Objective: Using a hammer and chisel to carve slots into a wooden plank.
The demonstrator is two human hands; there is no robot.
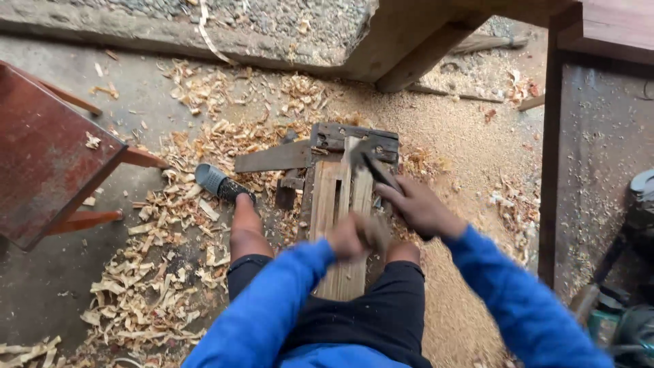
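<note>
Mid-shaping: the right hand (pixel 421 208) grips a dark blade (pixel 371 167) at 12 o'clock on the upright plank (pixel 340 204) — left hand (pixel 355 236), blurred, closed around the plank's edge; next stroke likely needs firm bracing.

A single head-worn camera looked steeply down from the seated person's own height; it faced forward over blue sleeves and knees to the floor (pixel 82 286) strewn with wood shavings (pixel 157 272); it sat close, with no second view to share anything.
</note>
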